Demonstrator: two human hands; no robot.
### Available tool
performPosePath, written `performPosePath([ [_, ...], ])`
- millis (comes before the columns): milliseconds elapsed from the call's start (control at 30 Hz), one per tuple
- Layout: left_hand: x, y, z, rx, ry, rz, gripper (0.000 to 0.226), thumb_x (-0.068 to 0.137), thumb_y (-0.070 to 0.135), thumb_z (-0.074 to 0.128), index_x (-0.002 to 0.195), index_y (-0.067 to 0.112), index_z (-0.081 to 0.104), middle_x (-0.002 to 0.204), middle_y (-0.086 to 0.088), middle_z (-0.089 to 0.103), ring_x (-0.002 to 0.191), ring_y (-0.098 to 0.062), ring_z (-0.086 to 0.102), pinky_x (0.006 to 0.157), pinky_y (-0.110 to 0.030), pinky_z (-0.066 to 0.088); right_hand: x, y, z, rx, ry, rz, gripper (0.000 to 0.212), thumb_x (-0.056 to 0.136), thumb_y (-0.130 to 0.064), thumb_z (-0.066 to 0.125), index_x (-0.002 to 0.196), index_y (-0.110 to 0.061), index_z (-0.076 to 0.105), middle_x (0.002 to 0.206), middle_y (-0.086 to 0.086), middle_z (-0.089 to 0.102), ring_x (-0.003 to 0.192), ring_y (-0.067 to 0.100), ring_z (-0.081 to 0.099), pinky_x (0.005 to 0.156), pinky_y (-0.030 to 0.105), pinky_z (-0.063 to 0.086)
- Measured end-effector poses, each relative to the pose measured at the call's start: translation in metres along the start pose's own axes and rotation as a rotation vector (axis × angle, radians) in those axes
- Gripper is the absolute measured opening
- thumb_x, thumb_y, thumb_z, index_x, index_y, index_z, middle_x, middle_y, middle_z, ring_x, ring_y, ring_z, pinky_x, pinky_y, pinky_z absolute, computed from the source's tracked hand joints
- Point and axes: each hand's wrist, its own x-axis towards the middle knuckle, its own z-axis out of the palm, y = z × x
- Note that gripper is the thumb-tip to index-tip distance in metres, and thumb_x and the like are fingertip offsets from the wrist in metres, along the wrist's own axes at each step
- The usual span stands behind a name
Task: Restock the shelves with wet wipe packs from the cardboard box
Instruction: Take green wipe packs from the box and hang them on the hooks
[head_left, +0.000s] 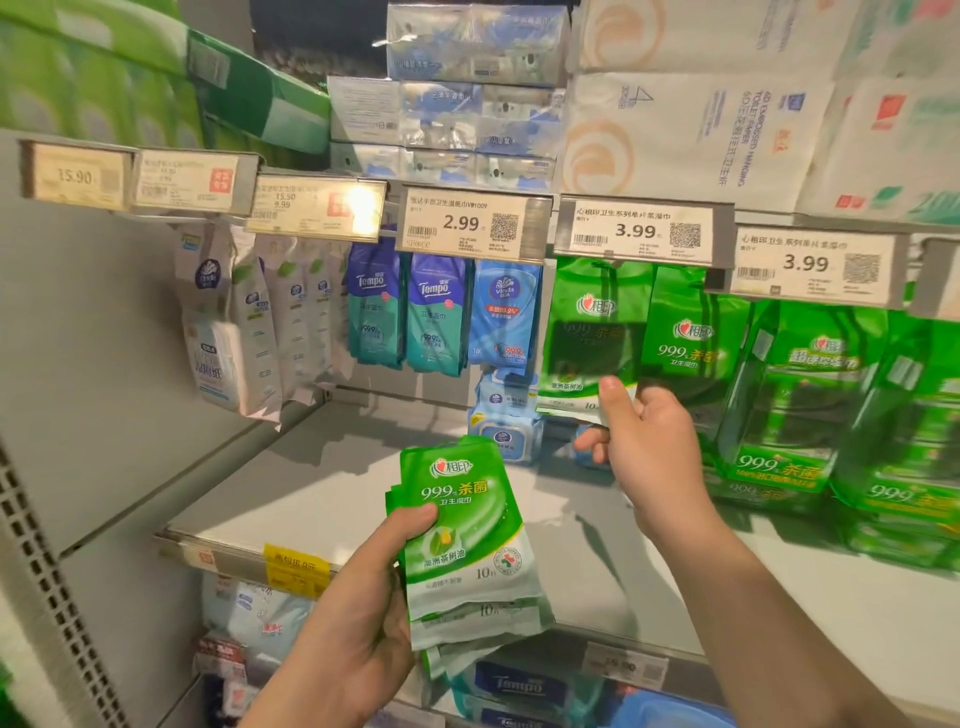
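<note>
Left hand (358, 618) grips upright pack stack (467, 540); right hand (644, 441) pinches hanging pack (587, 343), long axis vertical.

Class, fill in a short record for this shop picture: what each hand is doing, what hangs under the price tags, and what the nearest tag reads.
left hand: left hand grips a stack of green packs
right hand: right hand pinches the bottom of a hanging green pack
hanging nearby: two blue-teal packs, a light blue pack
tag above hanging green pack: price tag reads 3.99
shelf: grey shelf below the hanging packs
</note>
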Motion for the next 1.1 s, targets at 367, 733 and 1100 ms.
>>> performPosePath([
  [367, -0.009, -0.013, -0.003, -0.039, -0.063, -0.090, 0.057, 0.069, 0.027, 0.074, 0.121, 0.004, 0.075, 0.121, -0.026, 0.071, 0.109, -0.043, 0.068, 0.084, -0.049, 0.059, -0.009, 0.018, -0.018, 0.171, -0.075, 0.248, 0.016, 0.103, -0.025, 0.058, 0.109, -0.011, 0.061, 0.086, 0.008, 0.070, 0.056, 0.016, 0.055, 0.054, 0.030, 0.039],
  [733, -0.005, -0.033, 0.019, -0.018, -0.158, -0.139, 0.061, 0.071, 0.029, 0.073, 0.128, 0.006, 0.071, 0.128, -0.026, 0.068, 0.121, -0.045, 0.064, 0.106, -0.055, 0.047, -0.078, -0.009, -0.046, -0.049, -0.555, 0.376, 0.078, 0.073, -0.080, 0.062, 0.101, -0.007, 0.065, 0.070, 0.009, 0.056, 0.046, 0.015, 0.041, 0.041, 0.023, 0.029],
  [1100, -0.002, -0.053, 0.038, 0.164, -0.163, -0.194, 0.052, 0.080, 0.036, 0.075, 0.121, 0.005, 0.074, 0.121, -0.027, 0.071, 0.108, -0.045, 0.070, 0.103, -0.058, 0.050, -0.096, 0.010, -0.058, -0.195, -0.555, 0.389, 0.051, 0.072, -0.072, 0.065, 0.099, -0.028, 0.067, 0.078, 0.012, 0.072, 0.056, 0.024, 0.060, 0.052, 0.037, 0.043],
])
